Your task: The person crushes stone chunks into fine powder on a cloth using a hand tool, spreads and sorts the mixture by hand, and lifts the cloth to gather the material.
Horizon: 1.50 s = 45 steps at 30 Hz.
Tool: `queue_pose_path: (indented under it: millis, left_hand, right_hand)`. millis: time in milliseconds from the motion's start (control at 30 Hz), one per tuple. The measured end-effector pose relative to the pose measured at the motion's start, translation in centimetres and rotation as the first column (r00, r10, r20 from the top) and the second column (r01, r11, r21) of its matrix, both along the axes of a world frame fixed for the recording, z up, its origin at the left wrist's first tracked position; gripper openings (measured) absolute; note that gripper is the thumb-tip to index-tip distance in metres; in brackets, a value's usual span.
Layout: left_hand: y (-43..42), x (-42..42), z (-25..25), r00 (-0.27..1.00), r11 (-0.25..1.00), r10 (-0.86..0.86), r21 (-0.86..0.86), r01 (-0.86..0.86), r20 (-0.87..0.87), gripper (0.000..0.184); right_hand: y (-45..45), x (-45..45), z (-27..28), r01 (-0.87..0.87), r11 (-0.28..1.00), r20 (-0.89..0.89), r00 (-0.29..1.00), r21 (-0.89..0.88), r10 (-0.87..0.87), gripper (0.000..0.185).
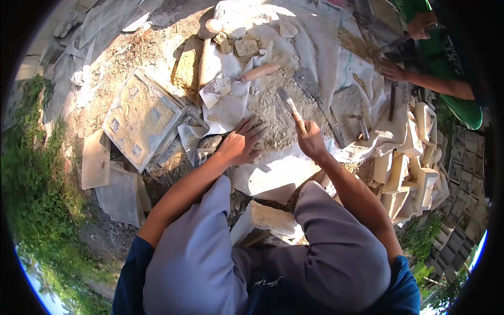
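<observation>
My right hand is closed around the wooden handle of a chisel, whose flat metal end points up and away over the stone dust. Low beside that dust, my left hand has its fingers spread, palm down, with nothing held in it. Crumbled stone and powder lie between the two hands. A thick wooden rod rests at the far edge of the powder, near a pale stone chunk. To the right of the chisel lies a long dark metal bar.
A hammer lies at the right, before stacked pale carved blocks. Another person's hand works at the upper right; their other hand grips a tool. Square patterned slabs stand at left. A wooden mallet lies beyond.
</observation>
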State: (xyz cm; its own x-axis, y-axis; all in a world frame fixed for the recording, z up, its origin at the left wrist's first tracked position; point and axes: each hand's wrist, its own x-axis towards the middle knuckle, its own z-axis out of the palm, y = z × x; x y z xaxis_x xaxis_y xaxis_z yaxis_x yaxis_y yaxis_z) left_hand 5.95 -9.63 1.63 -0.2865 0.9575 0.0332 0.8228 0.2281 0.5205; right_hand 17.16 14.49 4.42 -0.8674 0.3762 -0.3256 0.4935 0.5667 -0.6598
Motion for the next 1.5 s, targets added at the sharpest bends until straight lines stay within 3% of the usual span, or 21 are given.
queue_pose_path:
  millis: [67, 133, 200, 267, 333, 367, 433, 533, 667, 700, 867, 933, 1000, 1100, 1200, 1233, 1267, 1367, 1400, 1433, 1500]
  left_hand:
    - [0.2, -0.1, 0.3, 1.000, 1.000, 0.008, -0.029, -0.009, -0.020, 0.071]
    - [0.0, -0.1, 0.2, 0.997, 1.000, -0.010, -0.001, 0.010, -0.076, 0.068]
    - [0.2, -0.2, 0.2, 0.999, 1.000, -0.023, -0.003, 0.022, -0.047, 0.063]
    - [0.2, -0.6, 0.5, 0.996, 0.998, -0.050, -0.032, 0.048, -0.072, 0.060]
    - [0.3, -0.7, 1.6, 0.996, 0.983, -0.079, -0.168, 0.071, -0.042, 0.047]
    - [0.3, -0.5, 0.1, 0.996, 0.983, -0.078, -0.168, 0.070, -0.040, 0.047]
    - [0.4, -0.3, -1.6, 0.959, 0.938, 0.231, 0.226, -0.265, 0.164, 0.040]
    - [0.1, -0.8, -0.9, 0.952, 0.906, 0.257, 0.301, -0.297, 0.166, 0.038]
    - [-0.2, -0.6, -0.1, 0.970, 0.941, 0.211, 0.244, -0.236, 0.121, 0.040]
    - [-0.2, -0.5, 0.0, 0.963, 0.939, 0.216, 0.236, -0.250, 0.159, 0.039]
    - [-0.8, -0.7, 1.2, 0.904, 0.912, 0.311, 0.174, -0.370, 0.293, 0.034]
    - [-0.9, -1.0, 1.1, 0.791, 0.761, 0.358, 0.336, -0.556, 0.497, 0.028]
    - [-1.3, -0.7, 1.6, 0.749, 0.729, 0.412, 0.306, -0.612, 0.518, 0.028]
    - [-1.8, -1.2, 2.1, 0.560, 0.655, 0.394, 0.204, -0.727, 0.729, 0.035]
    - [-2.2, -1.7, 1.3, 0.545, 0.699, 0.398, 0.141, -0.702, 0.738, 0.036]
    - [-1.9, -1.3, 2.9, 0.580, 0.742, 0.497, 0.031, -0.670, 0.645, 0.034]
    - [-1.3, -0.5, 4.4, 0.758, 0.777, 0.451, 0.210, -0.593, 0.471, 0.031]
    - [-2.7, 1.3, 4.8, 0.780, 0.856, 0.476, -0.013, -0.516, 0.407, 0.027]
    - [-3.4, 1.8, 5.1, 0.867, 0.885, 0.447, 0.036, -0.465, 0.220, 0.034]
    - [-3.8, 2.2, 5.4, 0.915, 0.912, 0.404, 0.070, -0.404, 0.022, 0.046]
    - [-4.8, 2.6, 6.3, 0.835, 0.839, 0.542, 0.015, -0.543, -0.099, 0.059]
  right_hand:
    - [-0.9, 0.0, 2.2, 0.039, 0.982, -0.126, 0.990, -0.183, -0.063, 0.051]
    - [-1.4, 1.9, 0.1, -0.090, 0.993, -0.169, 0.983, -0.072, 0.076, 0.046]
    - [-2.2, 2.8, -3.1, -0.226, 0.939, -0.253, 0.922, 0.260, 0.292, 0.043]
    - [-1.4, 2.6, -2.2, -0.194, 0.924, -0.247, 0.927, 0.329, 0.282, 0.040]
    - [-0.7, 0.4, 1.2, -0.185, 0.980, 0.134, 0.972, -0.073, 0.193, 0.046]
    - [-0.5, 0.0, 1.4, -0.049, 0.993, 0.248, 0.966, -0.104, 0.073, 0.052]
    - [-0.2, 0.7, 2.0, -0.077, 0.991, 0.228, 0.968, -0.113, 0.101, 0.055]
    - [-0.5, 3.1, 1.5, -0.157, 0.981, 0.194, 0.965, -0.114, 0.177, 0.058]
    - [-1.1, 5.1, 1.3, -0.265, 0.957, 0.237, 0.928, -0.117, 0.286, 0.056]
    - [-1.1, 5.3, 1.2, -0.144, 0.976, 0.306, 0.933, -0.163, 0.189, 0.052]
    - [-1.1, 6.9, 1.9, -0.230, 0.969, 0.202, 0.948, -0.096, 0.245, 0.052]
    - [-1.7, 6.7, 3.6, -0.393, 0.909, 0.250, 0.874, -0.141, 0.417, 0.051]
    - [-3.0, 7.2, 1.6, -0.514, 0.834, 0.141, 0.827, -0.203, 0.544, 0.050]
    - [-5.7, 7.3, 0.7, -0.555, 0.788, 0.072, 0.804, -0.266, 0.591, 0.048]
    - [-6.9, 7.1, -0.2, -0.471, 0.807, 0.085, 0.844, -0.356, 0.530, 0.048]
    - [-6.4, 6.7, -0.3, -0.412, 0.841, 0.169, 0.855, -0.352, 0.490, 0.046]
    - [-5.7, 6.3, -0.4, -0.354, 0.871, 0.253, 0.858, -0.340, 0.448, 0.044]
    - [-4.2, 5.9, -0.6, -0.181, 0.964, 0.176, 0.961, -0.196, 0.216, 0.049]
    - [-3.6, 5.8, -0.7, -0.142, 0.979, 0.105, 0.982, -0.144, 0.158, 0.054]
    - [-2.6, 5.3, -0.5, -0.093, 0.982, 0.207, 0.970, -0.165, 0.127, 0.055]
    - [-1.1, 4.8, 0.1, -0.043, 0.982, 0.307, 0.946, -0.184, 0.099, 0.056]
